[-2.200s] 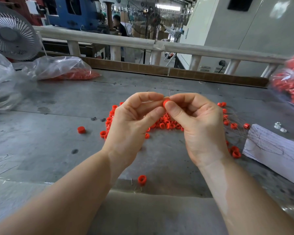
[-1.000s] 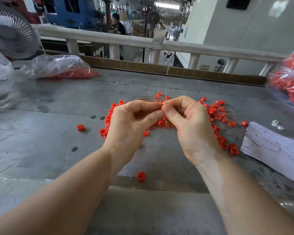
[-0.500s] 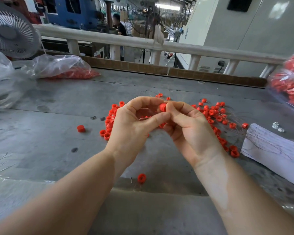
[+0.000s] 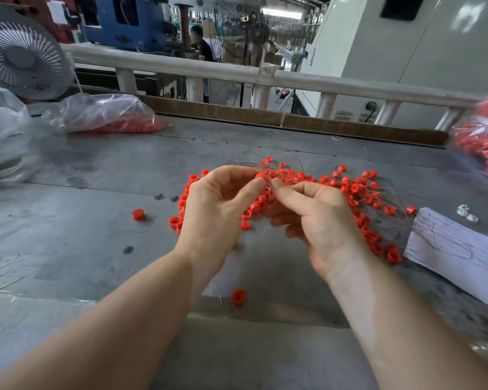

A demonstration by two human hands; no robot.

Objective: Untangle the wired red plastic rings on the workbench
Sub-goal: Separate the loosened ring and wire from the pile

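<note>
A tangle of small red plastic rings (image 4: 358, 192) strung on thin wires lies on the grey workbench (image 4: 96, 249), spreading from centre to right. My left hand (image 4: 217, 212) pinches one red ring (image 4: 260, 175) between thumb and forefinger above the pile. My right hand (image 4: 319, 220) is close beside it, thumb and forefinger pinching the thin wires (image 4: 279, 180) next to that ring. Part of the pile is hidden behind both hands.
Loose red rings lie at the left (image 4: 138, 214) and near the front edge (image 4: 238, 297). A white paper (image 4: 457, 249) with wires lies right. Plastic bags of red parts sit at back left (image 4: 110, 114) and far right (image 4: 482, 142). A fan (image 4: 23, 57) stands at the left.
Both hands have dropped a little toward the pile. The ring has shifted into my left fingertips, and my right fingers have slid off it onto the wires.
</note>
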